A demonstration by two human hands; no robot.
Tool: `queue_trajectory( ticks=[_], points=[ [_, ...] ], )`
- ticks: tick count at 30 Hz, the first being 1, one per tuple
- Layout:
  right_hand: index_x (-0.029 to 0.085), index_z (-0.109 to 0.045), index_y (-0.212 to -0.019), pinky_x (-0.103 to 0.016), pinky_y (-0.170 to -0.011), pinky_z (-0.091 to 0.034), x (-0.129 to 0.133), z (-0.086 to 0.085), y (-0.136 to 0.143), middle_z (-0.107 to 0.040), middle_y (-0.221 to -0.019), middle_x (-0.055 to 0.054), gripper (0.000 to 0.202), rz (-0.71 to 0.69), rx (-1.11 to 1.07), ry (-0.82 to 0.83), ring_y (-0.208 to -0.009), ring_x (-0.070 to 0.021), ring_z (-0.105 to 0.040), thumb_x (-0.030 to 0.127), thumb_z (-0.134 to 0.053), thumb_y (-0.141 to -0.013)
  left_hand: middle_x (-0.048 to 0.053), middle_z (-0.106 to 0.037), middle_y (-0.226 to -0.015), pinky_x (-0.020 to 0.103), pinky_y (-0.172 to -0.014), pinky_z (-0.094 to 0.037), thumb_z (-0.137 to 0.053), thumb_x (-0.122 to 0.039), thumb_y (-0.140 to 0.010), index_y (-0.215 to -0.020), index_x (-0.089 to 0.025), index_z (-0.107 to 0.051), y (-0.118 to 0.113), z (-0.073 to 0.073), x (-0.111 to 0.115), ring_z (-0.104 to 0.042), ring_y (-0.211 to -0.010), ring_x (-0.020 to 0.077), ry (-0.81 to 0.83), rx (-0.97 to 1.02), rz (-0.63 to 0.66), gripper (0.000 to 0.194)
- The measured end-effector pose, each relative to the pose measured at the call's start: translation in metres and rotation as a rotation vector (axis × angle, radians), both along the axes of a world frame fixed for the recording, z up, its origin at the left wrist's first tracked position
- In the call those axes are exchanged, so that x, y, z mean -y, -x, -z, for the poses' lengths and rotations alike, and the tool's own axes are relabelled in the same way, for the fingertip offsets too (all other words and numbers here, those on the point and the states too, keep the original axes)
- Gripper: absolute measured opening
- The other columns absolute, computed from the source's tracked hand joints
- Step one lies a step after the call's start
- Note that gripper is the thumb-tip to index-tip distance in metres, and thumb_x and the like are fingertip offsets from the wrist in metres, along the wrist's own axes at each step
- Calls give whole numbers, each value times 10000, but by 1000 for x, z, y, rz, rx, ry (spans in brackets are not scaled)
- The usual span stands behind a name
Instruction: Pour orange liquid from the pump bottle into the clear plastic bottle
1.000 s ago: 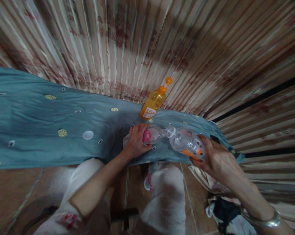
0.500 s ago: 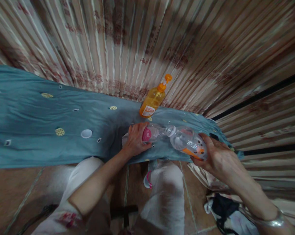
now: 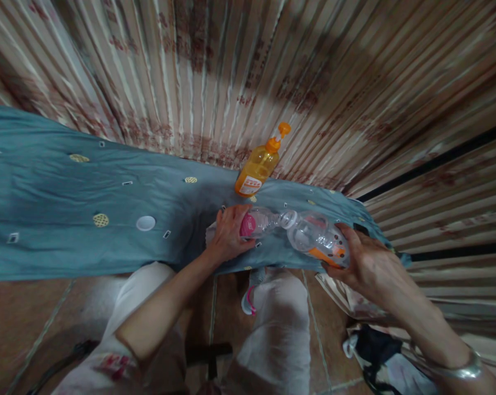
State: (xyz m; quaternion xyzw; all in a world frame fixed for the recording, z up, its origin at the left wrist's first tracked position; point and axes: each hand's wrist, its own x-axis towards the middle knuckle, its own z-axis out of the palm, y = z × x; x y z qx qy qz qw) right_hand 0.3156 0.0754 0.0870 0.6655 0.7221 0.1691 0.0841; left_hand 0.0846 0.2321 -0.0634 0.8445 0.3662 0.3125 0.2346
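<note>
My left hand [image 3: 230, 233] is closed around a clear plastic bottle [image 3: 264, 221] with a pink label. My right hand [image 3: 365, 258] grips a larger clear bottle [image 3: 313, 236] with orange and dark-spotted markings, tilted so its mouth points left. The white-rimmed mouth [image 3: 289, 219] of the larger bottle meets the neck of the pink-labelled one; whether liquid passes between them I cannot tell. Just behind stands an orange pump bottle [image 3: 256, 171], part full of amber liquid, touched by neither hand.
A teal patterned cloth [image 3: 124, 203] covers the narrow surface. On its left part lies a small white round cap-like disc [image 3: 146, 223]. Pleated curtains [image 3: 215, 82] hang close behind and to the right. Dark and white fabric [image 3: 383, 351] lies on the floor at lower right.
The view has shifted very slightly. Both hands keep their grips, and the two bottles remain mouth to mouth with almost no movement.
</note>
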Motion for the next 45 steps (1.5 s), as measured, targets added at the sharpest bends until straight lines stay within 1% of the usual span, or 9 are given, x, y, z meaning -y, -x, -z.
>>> queue_trajectory(
  ticks=[3,9,16,23,29,35,40,45],
  points=[
    [84,-423,-1300,-379,-716,-504,-1,-1,-1,-668,-970,-164,577,-1,-4,-3,-841,-301,-662,396,-556,-833,127,-507,-1319,519,-1058,-320,-708,-359,-677,-1375,-192,-348,0,-2,0,-460,-1219,318,11,-10,6,802],
    [97,-428,-1312,-370,-678,-495,-3,-2,-8,-677,-983,-160,599,-16,10,2,-811,-294,-656,427,-551,-828,120,-499,-1336,520,-1071,-312,-722,-340,-669,-1372,-191,-351,1,-4,1,-450,-1234,311,28,-18,5,809],
    [53,-437,-1299,-354,-651,-478,-4,-4,-11,-678,-918,-162,617,-69,41,12,-755,-280,-648,451,-536,-839,121,-477,-1376,528,-1087,-299,-727,-350,-671,-1383,-207,-331,1,-5,0,-437,-1261,311,53,-46,12,827],
    [66,-455,-1258,-339,-609,-462,-6,-7,-10,-675,-849,-133,563,-87,49,21,-691,-264,-637,401,-562,-817,119,-479,-1381,524,-1087,-297,-723,-344,-671,-1377,-208,-341,1,-6,0,-430,-1265,309,63,-48,18,814],
    [107,-454,-1258,-349,-638,-465,-6,-8,-10,-676,-853,-115,555,-55,28,41,-713,-271,-645,375,-586,-790,127,-482,-1375,540,-1091,-288,-726,-330,-662,-1384,-204,-338,0,-6,0,-434,-1260,311,68,-44,9,830],
    [109,-462,-1238,-335,-606,-457,-6,-11,-9,-674,-830,-101,566,-30,44,70,-690,-268,-644,396,-616,-775,126,-483,-1376,543,-1090,-286,-720,-324,-668,-1380,-218,-335,1,-6,0,-436,-1268,313,73,-49,16,817],
    [114,-474,-1208,-321,-579,-448,-7,-13,-8,-669,-791,-83,541,-30,42,76,-652,-256,-640,357,-630,-751,122,-493,-1369,538,-1089,-284,-730,-324,-659,-1372,-214,-345,0,-7,0,-439,-1259,314,75,-52,10,818],
    [99,-474,-1215,-340,-607,-472,-8,-18,-2,-689,-836,-114,540,11,50,120,-697,-276,-659,343,-624,-758,122,-482,-1386,538,-1093,-280,-727,-314,-664,-1379,-212,-339,1,-8,1,-430,-1271,310,79,-52,18,819]
  ],
)
